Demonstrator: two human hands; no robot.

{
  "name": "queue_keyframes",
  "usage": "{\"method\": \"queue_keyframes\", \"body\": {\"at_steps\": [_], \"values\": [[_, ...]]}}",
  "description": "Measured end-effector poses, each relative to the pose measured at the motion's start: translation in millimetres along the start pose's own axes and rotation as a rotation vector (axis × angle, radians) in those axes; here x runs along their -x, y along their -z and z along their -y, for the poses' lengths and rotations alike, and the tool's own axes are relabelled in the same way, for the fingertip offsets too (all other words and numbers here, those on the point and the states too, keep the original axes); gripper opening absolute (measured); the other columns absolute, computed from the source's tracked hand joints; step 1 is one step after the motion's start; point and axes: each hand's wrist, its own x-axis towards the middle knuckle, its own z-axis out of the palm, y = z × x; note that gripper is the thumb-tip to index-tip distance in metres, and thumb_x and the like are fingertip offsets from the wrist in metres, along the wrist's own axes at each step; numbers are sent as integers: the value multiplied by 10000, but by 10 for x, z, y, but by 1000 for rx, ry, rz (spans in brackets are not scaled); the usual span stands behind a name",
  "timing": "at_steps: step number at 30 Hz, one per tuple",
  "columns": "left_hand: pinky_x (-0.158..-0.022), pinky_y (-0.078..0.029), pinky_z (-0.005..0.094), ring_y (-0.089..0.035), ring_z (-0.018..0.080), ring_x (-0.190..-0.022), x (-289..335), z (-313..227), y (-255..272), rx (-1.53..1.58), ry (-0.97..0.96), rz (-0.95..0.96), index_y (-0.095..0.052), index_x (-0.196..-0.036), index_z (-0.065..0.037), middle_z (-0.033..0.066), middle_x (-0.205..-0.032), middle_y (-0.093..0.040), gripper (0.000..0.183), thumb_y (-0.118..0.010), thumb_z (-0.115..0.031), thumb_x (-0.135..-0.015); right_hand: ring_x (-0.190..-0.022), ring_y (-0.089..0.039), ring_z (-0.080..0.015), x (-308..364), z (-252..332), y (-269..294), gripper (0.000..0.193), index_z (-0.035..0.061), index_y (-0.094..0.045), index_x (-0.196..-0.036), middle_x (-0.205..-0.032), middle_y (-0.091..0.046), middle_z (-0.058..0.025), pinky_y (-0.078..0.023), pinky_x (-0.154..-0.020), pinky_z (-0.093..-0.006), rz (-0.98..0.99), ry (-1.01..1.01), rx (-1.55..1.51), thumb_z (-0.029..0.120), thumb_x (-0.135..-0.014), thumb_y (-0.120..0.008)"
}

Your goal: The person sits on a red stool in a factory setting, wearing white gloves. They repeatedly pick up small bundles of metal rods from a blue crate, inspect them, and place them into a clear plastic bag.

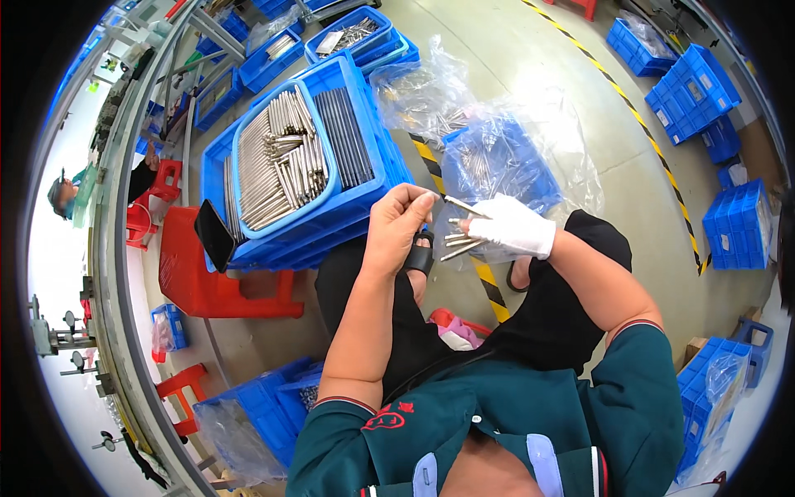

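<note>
My right hand (515, 227), in a white glove, is closed around several slim silver metal rods (460, 242). Their ends stick out toward the left, fanned apart. One rod points up at the fingertips of my bare left hand (401, 222), which are pinched together; whatever they hold is too small or hidden to make out. Left of my hands, a light-blue tray (330, 157) is filled with similar silver rods (277, 166). Beside that tray lie rows of darker rods (343, 137). Beyond my right hand, a plastic-lined blue crate (530, 170) has more loose rods in it.
The tray rests on stacked blue crates (383, 157); a dark phone-like slab (215, 236) leans at their corner. A red stool (195, 269) stands to the left. Clear plastic (414, 91) spreads ahead. Blue crates (694, 95) line the right side. Another person (66, 195) is at far left.
</note>
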Motion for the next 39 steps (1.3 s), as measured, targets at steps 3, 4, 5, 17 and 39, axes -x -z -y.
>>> {"method": "queue_keyframes", "body": {"at_steps": [3, 4, 5, 17, 39], "values": [[-558, -356, 202, -464, 56, -617, 15, 9, -22, 23, 35, 41, -618, -900, 26, 5, -702, -549, 173, -608, -146, -893, -645, -525, -246, 42, 186, 16, 504, -8, -606, -814, -697, -580, -149, -418, -615, -364, 107, -52, 30, 491, -858, -548], [-557, -353, 202, -462, 56, -616, 15, 15, -20, 26, 62, 50, -619, -903, 28, 5, -701, -549, 178, -610, -149, -892, -628, -496, -240, 61, 233, 25, 482, -12, -600, -806, -691, -568, -152, -411, -605, -362, 105, -45, -25, 464, -864, -555], [-556, -351, 201, -461, 56, -615, 16, 18, -17, 30, 90, 60, -620, -906, 30, 5, -701, -550, 183, -612, -152, -891, -632, -503, -243, 56, 240, 25, 482, -13, -605, -815, -694, -570, -155, -412, -608, -363, 109, -43, -13, 464, -865, -552], [-584, -398, 208, -503, 72, -624, 23, -20, 45, 52, 163, 171, -654, -888, 21, 29, -709, -594, 125, -674, -88, -829, -627, -505, -151, 60, 219, 14, 410, 10, -621, -873, -666, -564, -62, -428, -581, -311, 155, -42, -3, 418, -861, -579], [-777, -473, 273, -586, 147, -839, 52, 237, -85, 237, 0, 119, -538, -914, -42, 75, -873, -622, 234, -476, -260, -973, -740, -627, -226, -159, 402, -422, 430, 38, -579, -1091, -834, -637, -99, -496, -692, -332, 225, 111, 76, 391, -847, -616]]}}
